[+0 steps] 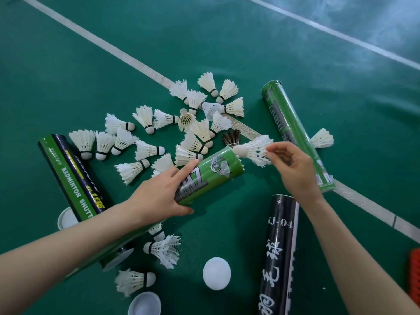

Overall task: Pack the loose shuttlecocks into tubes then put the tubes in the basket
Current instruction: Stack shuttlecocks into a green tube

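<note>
Person is working on a green court floor (68, 64), with a white line (127, 57) running diagonally under the pile.
Three tubes are lying idle:
- green-and-black tube (70, 176) on the left
- wrapped green tube (286, 133) on the right
- black tube (281, 246) beside the right forearm

An orange-red object (414, 276) is getting cut off at the right edge. It may be the basket, cannot tell.
Loose shuttlecocks (159, 137) are lying scattered beyond the hands, with a few more under the left forearm. White caps (216, 273) are sitting near the bottom edge.

Hands are working apart, each on its own thing.
- **Left hand** (156, 196) is gripping the held green tube (209, 176), fingers over and thumb under. The tube's long axis is running lower-left to upper-right, with the mouth at the upper-right end facing the right hand.
- **Right hand** (293, 169) is pinching one shuttlecock (256, 151) by the feather skirt. Its cork (239, 151) is leading and sitting right at the mouth; touching or just off, cannot tell.

The shuttlecock's axis is lying flatter than the tube's. Likely step is insertion, so the right hand is probably needing to tip the cork down into line and push along the tube. The right hand is the nearer one to the mouth.

A dark-feathered shuttlecock (231, 137) is sitting just behind the mouth and could be getting in the way.
</note>
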A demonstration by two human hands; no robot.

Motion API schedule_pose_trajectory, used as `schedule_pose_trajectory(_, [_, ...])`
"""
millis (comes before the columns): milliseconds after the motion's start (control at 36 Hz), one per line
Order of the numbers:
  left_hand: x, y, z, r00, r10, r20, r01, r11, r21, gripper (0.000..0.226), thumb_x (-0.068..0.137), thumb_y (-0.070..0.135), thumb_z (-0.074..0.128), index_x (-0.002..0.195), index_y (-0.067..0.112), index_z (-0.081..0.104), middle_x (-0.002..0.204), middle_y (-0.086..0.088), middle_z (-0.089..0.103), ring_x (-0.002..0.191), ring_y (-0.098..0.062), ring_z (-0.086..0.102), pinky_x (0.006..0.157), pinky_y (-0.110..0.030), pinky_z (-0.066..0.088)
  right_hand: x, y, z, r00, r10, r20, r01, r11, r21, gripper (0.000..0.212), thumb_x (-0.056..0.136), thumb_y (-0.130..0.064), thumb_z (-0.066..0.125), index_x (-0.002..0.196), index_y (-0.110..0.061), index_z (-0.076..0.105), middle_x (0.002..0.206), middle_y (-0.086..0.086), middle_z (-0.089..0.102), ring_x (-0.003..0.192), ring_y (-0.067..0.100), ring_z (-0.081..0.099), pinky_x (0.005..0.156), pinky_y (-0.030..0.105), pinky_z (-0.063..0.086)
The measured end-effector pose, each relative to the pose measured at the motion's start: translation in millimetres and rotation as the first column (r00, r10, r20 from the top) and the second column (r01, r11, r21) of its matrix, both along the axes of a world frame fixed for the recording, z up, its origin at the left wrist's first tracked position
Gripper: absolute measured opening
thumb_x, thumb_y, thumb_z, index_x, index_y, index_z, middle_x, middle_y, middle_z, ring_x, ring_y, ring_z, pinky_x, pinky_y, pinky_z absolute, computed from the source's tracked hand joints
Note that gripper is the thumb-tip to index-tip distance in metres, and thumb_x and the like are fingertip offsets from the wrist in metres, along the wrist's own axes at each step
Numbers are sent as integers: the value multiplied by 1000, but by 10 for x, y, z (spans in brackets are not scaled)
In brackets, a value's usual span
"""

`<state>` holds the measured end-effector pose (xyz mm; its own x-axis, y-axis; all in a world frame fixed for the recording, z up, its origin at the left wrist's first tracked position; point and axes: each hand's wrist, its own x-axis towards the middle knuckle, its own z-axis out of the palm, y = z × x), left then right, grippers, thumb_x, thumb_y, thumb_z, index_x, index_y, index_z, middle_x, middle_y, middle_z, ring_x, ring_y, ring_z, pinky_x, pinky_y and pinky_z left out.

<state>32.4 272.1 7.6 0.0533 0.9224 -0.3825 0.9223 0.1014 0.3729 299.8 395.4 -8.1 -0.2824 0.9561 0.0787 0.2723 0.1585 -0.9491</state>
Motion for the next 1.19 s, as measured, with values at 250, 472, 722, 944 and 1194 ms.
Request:
schedule_pose_trajectory(250, [26,-150,-32,999,37,31,-37,999,-6,107,69,61,68,142,54,-10,126,11,41,102,-15,51,84,-34,49,-67,-24,34,994,72,78,-71,997,-17,18,93,0,56,98,-17,60,92,-5,63,85,-3,60,81,13,48])
schedule_pose_trajectory(472, [148,-390,-89,988,90,127,-88,996,-20,108,69,59,70,139,58,-12,126,17,39,103,-9,50,86,-30,47,-387,-313,-25,970,221,-98,-235,959,-160,21,94,4,52,97,-16,57,91,-6,59,84,1,58,82,17,48])
schedule_pose_trajectory(722, [148,-597,-145,971,154,183,-156,988,-1,108,70,59,71,136,61,-15,124,19,40,101,-8,51,84,-27,47,-537,-380,-96,987,148,-58,-158,941,-299,44,96,-45,27,129,-26,49,127,-10,55,117,-5,48,105,20,34])
schedule_pose_trajectory(944, [26,-620,-163,965,208,159,-213,977,14,108,69,59,71,141,58,-9,123,17,42,102,-12,51,83,-34,49,-740,-560,-200,944,328,-39,-300,803,-515,80,88,-64,28,149,-13,34,152,-1,39,140,3,33,119,26,20])
schedule_pose_trajectory(1194, [-47,-528,-191,960,242,143,-238,970,-42,108,67,61,71,141,57,-7,124,15,41,107,-17,51,87,-37,47,-967,-359,-170,960,280,23,-238,855,-460,76,89,-71,26,144,-20,42,143,-2,49,135,15,41,117,41,26])
